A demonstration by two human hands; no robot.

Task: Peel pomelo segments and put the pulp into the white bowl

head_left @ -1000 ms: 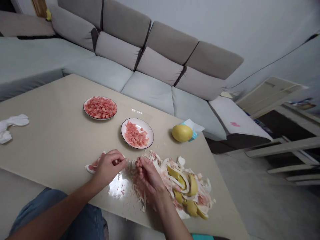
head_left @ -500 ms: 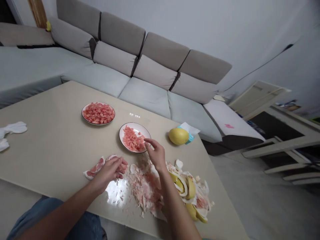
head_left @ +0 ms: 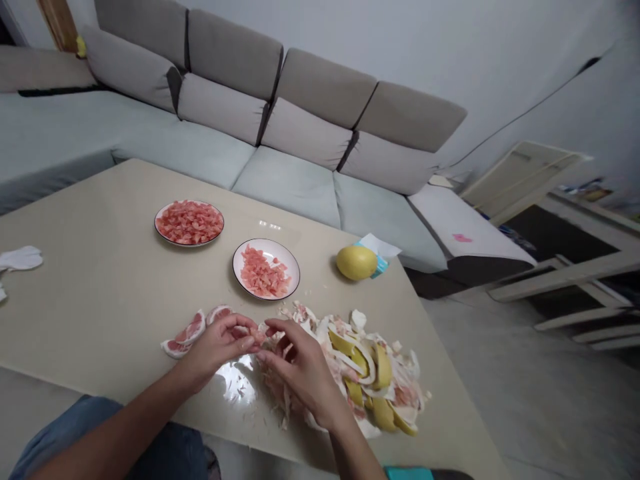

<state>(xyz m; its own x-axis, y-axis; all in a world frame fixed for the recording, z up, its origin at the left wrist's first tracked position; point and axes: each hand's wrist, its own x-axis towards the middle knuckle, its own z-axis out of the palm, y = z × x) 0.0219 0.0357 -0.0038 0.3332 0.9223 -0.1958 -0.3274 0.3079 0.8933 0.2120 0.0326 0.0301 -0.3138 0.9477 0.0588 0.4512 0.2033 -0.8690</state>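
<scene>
Head view: left hand (head_left: 219, 345) pinches rightward-jutting pulp (head_left: 258, 335), long axis unclear; right hand (head_left: 301, 365) narrowly parted.

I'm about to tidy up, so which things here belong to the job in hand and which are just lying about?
Job in hand:
- fruit piece in the left hand
- fruit wedges
- peel pile
- two plates of pulp
- probably the whole yellow fruit

Seemingly just lying about:
- white cloth
- blue packet
- sofa cushions

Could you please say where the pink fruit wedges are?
In the head view, the wedges lie left of centre on the table, beside the left hand, nearer than both plates.
</scene>
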